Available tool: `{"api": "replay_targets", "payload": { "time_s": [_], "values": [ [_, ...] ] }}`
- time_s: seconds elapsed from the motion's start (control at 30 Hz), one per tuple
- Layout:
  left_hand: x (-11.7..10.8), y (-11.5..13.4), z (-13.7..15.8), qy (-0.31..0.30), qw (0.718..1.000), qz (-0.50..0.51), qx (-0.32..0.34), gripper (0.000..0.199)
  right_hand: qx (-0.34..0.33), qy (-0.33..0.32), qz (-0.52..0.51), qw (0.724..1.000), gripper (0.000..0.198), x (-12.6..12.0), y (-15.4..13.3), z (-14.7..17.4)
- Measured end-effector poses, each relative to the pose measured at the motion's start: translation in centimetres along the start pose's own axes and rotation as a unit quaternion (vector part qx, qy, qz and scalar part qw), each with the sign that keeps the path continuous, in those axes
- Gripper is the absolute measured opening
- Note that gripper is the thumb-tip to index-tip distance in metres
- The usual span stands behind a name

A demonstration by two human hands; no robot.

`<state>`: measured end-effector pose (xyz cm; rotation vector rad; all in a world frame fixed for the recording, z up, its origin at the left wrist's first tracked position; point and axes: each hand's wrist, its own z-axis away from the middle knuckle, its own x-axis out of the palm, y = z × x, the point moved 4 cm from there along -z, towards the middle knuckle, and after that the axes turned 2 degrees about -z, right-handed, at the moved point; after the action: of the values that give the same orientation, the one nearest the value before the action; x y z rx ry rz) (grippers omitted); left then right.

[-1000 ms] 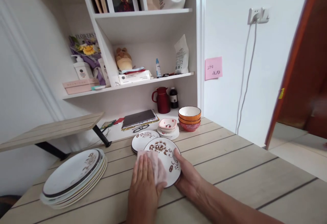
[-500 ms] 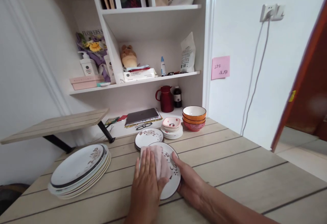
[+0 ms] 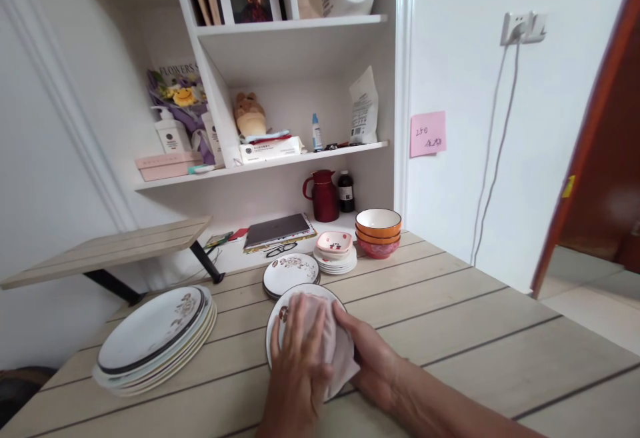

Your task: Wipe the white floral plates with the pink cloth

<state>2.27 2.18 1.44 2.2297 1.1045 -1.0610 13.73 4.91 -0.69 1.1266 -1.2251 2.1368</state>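
My left hand [image 3: 300,351] lies with fingers stretched and spread over a pale pink cloth [image 3: 336,351], pressing it onto a white plate [image 3: 274,325]. The plate has a dark rim and a brown floral pattern, partly covered by hand and cloth. My right hand [image 3: 373,355] grips the plate's right edge, thumb on top and the other fingers mostly hidden below. Just behind is a small stack of similar plates [image 3: 290,273]. Larger plates [image 3: 150,331] are piled on the left.
On the wooden table [image 3: 480,358], small dishes [image 3: 336,251] and stacked bowls [image 3: 379,233] stand at the back. Behind them are glasses [image 3: 281,249], a laptop [image 3: 277,230], a red jug [image 3: 325,197] and a dark bottle [image 3: 345,191]. A raised wooden shelf [image 3: 110,248] stands at left.
My left hand and the cloth have shifted rightward across the plate, and the fingers have spread wider. The cloth now covers the plate's right side. My right hand keeps its grip.
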Motion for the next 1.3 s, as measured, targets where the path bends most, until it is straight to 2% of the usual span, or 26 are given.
{"api": "replay_targets", "payload": {
  "time_s": [0.07,0.1,0.17,0.23,0.27,0.33,0.37,0.43,0.5,0.57,0.6,0.67,0.73,0.8,0.87,0.93,1.0,1.07,1.13,1.2,1.3],
  "values": [
    [-1.1,-0.8,-0.2,0.093,0.990,0.087,-0.067,0.057,0.015,-0.012,-0.033,0.999,0.053,0.3,-0.2,0.0],
    [-1.5,-1.3,-0.3,0.149,0.975,0.127,-0.107,0.054,0.026,-0.022,-0.052,0.998,0.053,0.4,-0.3,0.1],
    [-2.0,-2.5,-0.2,0.234,0.931,0.202,-0.196,0.048,0.043,-0.045,-0.074,0.995,0.053,0.6,-0.8,0.1],
    [-1.6,-3.6,-0.1,0.259,0.867,0.297,-0.305,0.054,0.043,-0.060,-0.070,0.995,0.054,0.6,-1.3,0.3],
    [-1.2,-4.1,0.0,0.256,0.821,0.359,-0.364,0.061,0.038,-0.060,-0.064,0.995,0.054,0.6,-1.5,0.3],
    [0.0,-4.2,0.2,0.219,0.704,0.506,-0.448,0.074,0.028,-0.042,-0.052,0.997,0.053,0.6,-1.8,0.5],
    [0.5,-3.9,0.2,0.185,0.642,0.582,-0.464,0.076,0.025,-0.029,-0.046,0.998,0.052,0.5,-1.9,0.6],
    [1.2,-2.5,0.1,0.090,0.532,0.712,-0.450,0.073,0.023,-0.007,-0.031,0.999,0.051,0.3,-2.0,0.7],
    [1.5,-1.0,0.2,0.003,0.453,0.785,-0.422,0.064,0.027,-0.004,-0.009,1.000,0.052,0.1,-2.0,0.6],
    [1.7,-0.2,0.6,-0.042,0.403,0.811,-0.421,0.058,0.025,-0.004,0.030,0.999,0.056,-0.3,-1.9,0.3],
    [1.9,-0.1,0.7,-0.049,0.386,0.819,-0.422,0.056,0.007,0.003,0.060,0.998,0.057,-0.6,-2.1,0.1],
    [2.4,-0.3,0.8,-0.049,0.361,0.834,-0.414,0.053,-0.074,0.034,0.154,0.985,0.058,-1.3,-2.9,-0.2],
    [2.7,-0.7,0.7,-0.031,0.345,0.852,-0.393,0.051,-0.188,0.073,0.284,0.937,0.063,-1.6,-4.3,-0.1],
    [2.8,-1.3,0.6,-0.005,0.334,0.864,-0.377,0.049,-0.303,0.103,0.419,0.850,0.070,-1.4,-5.7,0.6],
    [2.7,-1.6,0.5,0.017,0.324,0.868,-0.376,0.049,-0.406,0.113,0.534,0.732,0.069,-0.3,-6.8,1.8],
    [2.4,-1.5,0.3,0.022,0.319,0.868,-0.381,0.049,-0.467,0.081,0.634,0.611,0.055,1.2,-7.0,3.0],
    [2.0,-1.2,0.2,0.007,0.318,0.866,-0.386,0.049,-0.447,0.011,0.727,0.521,0.040,2.5,-6.0,3.6],
    [1.7,-0.9,0.1,-0.009,0.318,0.865,-0.389,0.048,-0.395,-0.033,0.794,0.461,0.041,3.0,-4.7,3.8],
    [1.6,-0.7,0.1,-0.020,0.315,0.863,-0.394,0.049,-0.356,-0.050,0.824,0.437,0.048,3.1,-3.5,3.7],
    [1.8,-0.5,0.3,-0.037,0.310,0.860,-0.403,0.050,-0.340,-0.060,0.827,0.445,0.050,3.0,-2.6,3.6],
    [2.2,0.1,0.4,-0.077,0.306,0.863,-0.396,0.053,-0.360,-0.073,0.810,0.457,0.048,3.3,-1.9,3.5]
  ]
}}
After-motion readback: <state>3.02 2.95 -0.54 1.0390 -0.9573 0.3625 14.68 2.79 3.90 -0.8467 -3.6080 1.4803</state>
